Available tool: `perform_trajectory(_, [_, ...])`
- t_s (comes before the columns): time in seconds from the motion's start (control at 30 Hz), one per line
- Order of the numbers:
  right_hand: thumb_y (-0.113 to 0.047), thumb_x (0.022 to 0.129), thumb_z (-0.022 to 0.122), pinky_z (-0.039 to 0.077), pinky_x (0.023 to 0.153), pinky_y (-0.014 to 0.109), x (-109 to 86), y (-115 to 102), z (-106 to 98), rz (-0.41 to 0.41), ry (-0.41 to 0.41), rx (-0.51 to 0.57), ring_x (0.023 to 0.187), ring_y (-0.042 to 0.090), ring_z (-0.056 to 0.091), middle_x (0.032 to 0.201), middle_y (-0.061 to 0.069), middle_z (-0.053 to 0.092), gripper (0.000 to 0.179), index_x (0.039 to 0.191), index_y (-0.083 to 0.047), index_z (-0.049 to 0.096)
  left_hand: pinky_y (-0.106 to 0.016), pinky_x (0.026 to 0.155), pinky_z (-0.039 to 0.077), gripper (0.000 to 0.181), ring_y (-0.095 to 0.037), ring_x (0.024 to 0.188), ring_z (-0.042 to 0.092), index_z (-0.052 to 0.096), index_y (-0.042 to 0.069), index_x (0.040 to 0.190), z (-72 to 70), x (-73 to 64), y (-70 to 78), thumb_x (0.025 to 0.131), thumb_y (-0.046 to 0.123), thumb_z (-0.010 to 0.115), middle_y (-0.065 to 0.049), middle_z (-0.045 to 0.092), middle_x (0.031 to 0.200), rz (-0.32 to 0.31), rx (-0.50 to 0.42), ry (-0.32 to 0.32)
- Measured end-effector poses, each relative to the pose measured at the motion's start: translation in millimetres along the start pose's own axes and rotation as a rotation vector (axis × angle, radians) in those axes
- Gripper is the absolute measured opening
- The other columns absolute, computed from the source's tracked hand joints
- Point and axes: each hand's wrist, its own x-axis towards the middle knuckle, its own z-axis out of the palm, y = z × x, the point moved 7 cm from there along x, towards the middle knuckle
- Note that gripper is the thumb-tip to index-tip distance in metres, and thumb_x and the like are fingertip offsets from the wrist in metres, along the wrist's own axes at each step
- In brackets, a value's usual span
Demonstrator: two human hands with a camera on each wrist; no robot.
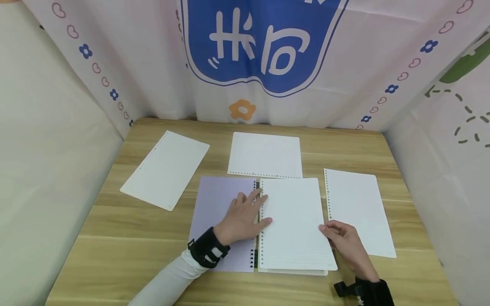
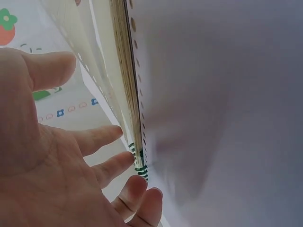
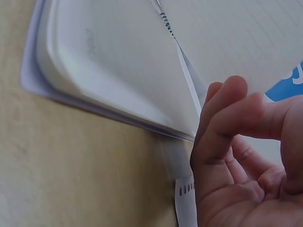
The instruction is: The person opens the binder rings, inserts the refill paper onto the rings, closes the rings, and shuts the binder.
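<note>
A loose-leaf notebook lies spread out with its lilac cover [image 1: 218, 195] on the left. Over its page stack [image 3: 109, 75] on the right is a lined sheet of paper [image 1: 292, 221], with punched holes along its left edge. My right hand [image 1: 346, 242] pinches that sheet's right edge between thumb and fingers; in the right wrist view the sheet stands lifted off the stack. With fingers spread, my left hand [image 1: 241, 219] reaches across the spine, fingertips at the sheet's holed edge. Dark green binder rings [image 2: 141, 169] show beyond the left fingertips.
Three loose punched sheets lie around the notebook on the wooden table [image 1: 134, 238]: a left sheet [image 1: 166, 170], a back sheet [image 1: 266, 154] and a right sheet [image 1: 356, 208], partly behind my right hand. A printed curtain [image 1: 153, 76] hangs along the table's back edge.
</note>
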Motion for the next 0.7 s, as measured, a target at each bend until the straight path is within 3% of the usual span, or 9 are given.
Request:
perform_trajectory(0.37, [-0.025, 0.104, 0.073, 0.050, 0.062, 0.027, 0.0, 1, 0, -0.019, -0.011, -0.023, 0.066, 0.014, 0.054, 0.079, -0.001, 0.073, 0.034, 0.122, 0.004, 0.071, -0.049, 0.095, 0.041, 0.072, -0.033, 0.117, 0.043, 0.047, 0.014, 0.162, 2.5, -5.9, 0.4, 0.104, 0.053, 0.062, -0.013, 0.032, 0.173, -0.007, 0.022, -0.026])
perform_trajectory(0.57, [-0.027, 0.104, 0.073, 0.052, 0.062, 0.027, 1.3, 3, 2, -0.004, -0.016, -0.053, 0.066, 0.014, 0.057, 0.086, -0.002, 0.076, 0.036, 0.125, 0.002, 0.070, -0.057, 0.108, 0.037, 0.082, -0.040, 0.137, 0.039, 0.041, 0.017, 0.165, 5.6, -14.4, -3.1, 0.098, 0.051, 0.072, -0.012, 0.024, 0.177, -0.003, 0.019, -0.099])
perform_trajectory(0.7, [-0.028, 0.105, 0.072, 0.050, 0.058, 0.027, -1.8, 4, 0, -0.018, -0.020, -0.068, 0.061, 0.014, 0.054, 0.081, -0.001, 0.073, 0.037, 0.126, 0.002, 0.070, -0.059, 0.111, 0.036, 0.090, -0.041, 0.142, 0.038, 0.037, 0.020, 0.168, 10.9, -19.3, -3.7, 0.094, 0.052, 0.076, -0.009, 0.017, 0.179, 0.027, 0.028, -0.148])
